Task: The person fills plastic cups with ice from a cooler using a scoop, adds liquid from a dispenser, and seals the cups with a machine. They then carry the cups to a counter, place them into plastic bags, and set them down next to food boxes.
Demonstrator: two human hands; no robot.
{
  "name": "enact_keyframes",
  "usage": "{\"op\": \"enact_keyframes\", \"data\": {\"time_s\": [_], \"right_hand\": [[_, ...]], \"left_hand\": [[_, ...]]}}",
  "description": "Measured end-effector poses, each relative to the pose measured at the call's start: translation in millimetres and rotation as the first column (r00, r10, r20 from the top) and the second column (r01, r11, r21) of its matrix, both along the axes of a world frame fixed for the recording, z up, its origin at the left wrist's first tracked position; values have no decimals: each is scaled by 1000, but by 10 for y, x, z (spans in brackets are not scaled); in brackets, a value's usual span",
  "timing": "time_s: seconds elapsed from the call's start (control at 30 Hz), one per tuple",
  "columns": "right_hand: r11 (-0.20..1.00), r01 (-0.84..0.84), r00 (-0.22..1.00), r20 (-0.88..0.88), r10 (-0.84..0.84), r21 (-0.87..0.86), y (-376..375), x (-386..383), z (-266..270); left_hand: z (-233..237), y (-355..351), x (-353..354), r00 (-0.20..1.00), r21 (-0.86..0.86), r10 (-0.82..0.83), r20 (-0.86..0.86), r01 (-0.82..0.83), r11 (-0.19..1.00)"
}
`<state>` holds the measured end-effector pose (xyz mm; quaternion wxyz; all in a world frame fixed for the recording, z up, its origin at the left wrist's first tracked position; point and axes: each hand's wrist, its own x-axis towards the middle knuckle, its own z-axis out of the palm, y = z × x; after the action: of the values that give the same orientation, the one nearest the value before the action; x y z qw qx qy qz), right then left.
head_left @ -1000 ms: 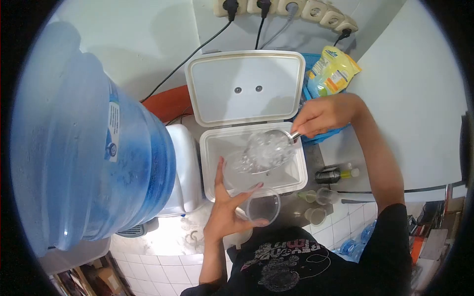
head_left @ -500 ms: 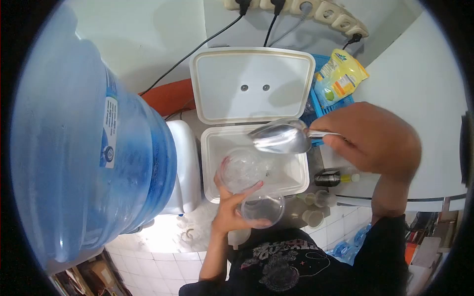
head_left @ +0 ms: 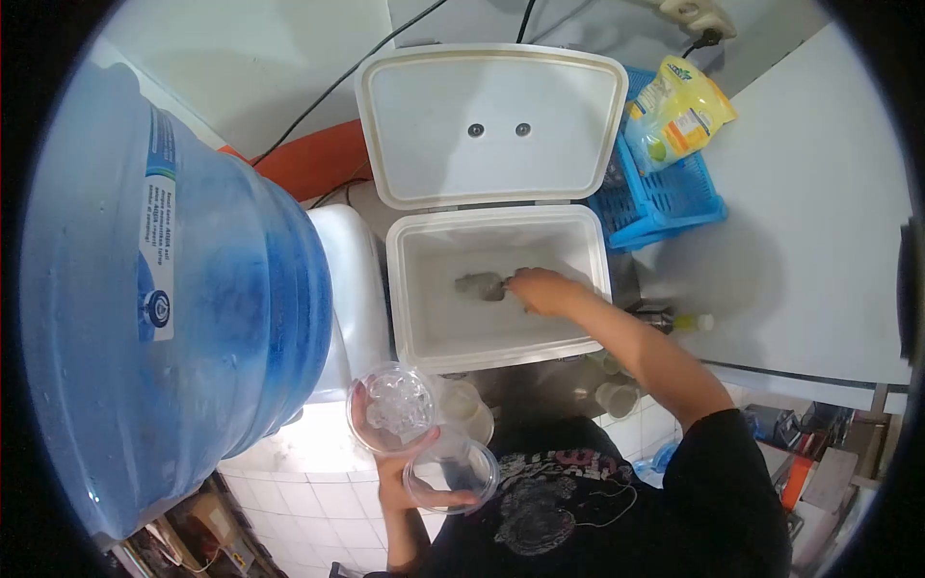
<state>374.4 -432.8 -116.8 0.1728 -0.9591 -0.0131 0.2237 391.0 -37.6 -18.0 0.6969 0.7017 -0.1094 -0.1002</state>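
A clear plastic cup of ice (head_left: 400, 403) and a second clear cup (head_left: 453, 458) are held together in the left hand (head_left: 395, 474) just outside an open white cooler (head_left: 501, 360), while a metal scoop (head_left: 491, 288) is gripped inside the cooler by the right hand (head_left: 541, 292), with a yellow pouch (head_left: 677, 113) propped in a blue basket (head_left: 680, 197) nearby.

Two held cups (head_left: 458, 462) (one scoop (head_left: 482, 285))

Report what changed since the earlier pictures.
The right hand lowered the silver metal scoop into the white rectangular box. The left hand drew two clear round plastic cups, one holding ice, back and to the left. Both grips stayed; the white lid stayed open.
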Motion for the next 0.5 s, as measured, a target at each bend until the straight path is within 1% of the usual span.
{"op": "enact_keyframes", "data": {"time_s": [0.03, 0.07, 0.1, 0.13, 0.2, 0.23, 0.27, 0.3, 0.33, 0.4, 0.43, 0.47, 0.5], "right_hand": [[1000, 4, 1000, -1, -4, 3, 72, 34, -62], [996, -34, 998, -57, 39, 84, 187, 126, -85], [983, -69, 990, -110, 88, 168, 270, 195, -111], [983, -71, 990, -112, 90, 168, 316, 246, -121], [975, -50, 964, -244, 103, 215, 359, 369, -145], [974, -60, 963, -245, 114, 217, 342, 409, -125], [957, -64, 952, -269, 144, 284, 314, 442, -64], [935, -63, 941, -291, 172, 350, 299, 459, -2], [934, -68, 941, -288, 176, 350, 284, 463, 41], [900, 150, 932, -363, 9, 408, 217, 430, 90], [901, 149, 932, -362, 9, 408, 185, 395, 114], [896, 79, 972, -232, 27, 436, 167, 358, 178], [891, 5, 994, -99, 44, 454, 150, 319, 243]], "left_hand": [[93, 0, -6, 995, 45, -83, 62, 80, 996], [-5, 27, 5, 995, 43, -85, 60, 82, 996], [-154, 63, 30, 989, 39, -78, 127, 74, 997], [-264, 105, 27, 979, 34, -69, 193, 63, 997], [-82, 44, 31, 976, 40, -78, 201, 71, 997], [14, 16, 15, 973, 47, -90, 212, 82, 996], [54, 9, -17, 974, 50, -82, 212, 73, 996], [82, -2, -42, 992, 31, -37, 120, 33, 999], [119, -21, -59, 1000, 14, 7, 29, -7, 1000], [301, -77, -68, 999, 5, -7, 33, 7, 1000], [350, -93, -65, 999, -3, -24, 36, 24, 1000], [346, -93, -59, 999, -3, -24, 37, 24, 1000], [334, -80, -57, 998, 43, -49, 50, 47, 998]]}}
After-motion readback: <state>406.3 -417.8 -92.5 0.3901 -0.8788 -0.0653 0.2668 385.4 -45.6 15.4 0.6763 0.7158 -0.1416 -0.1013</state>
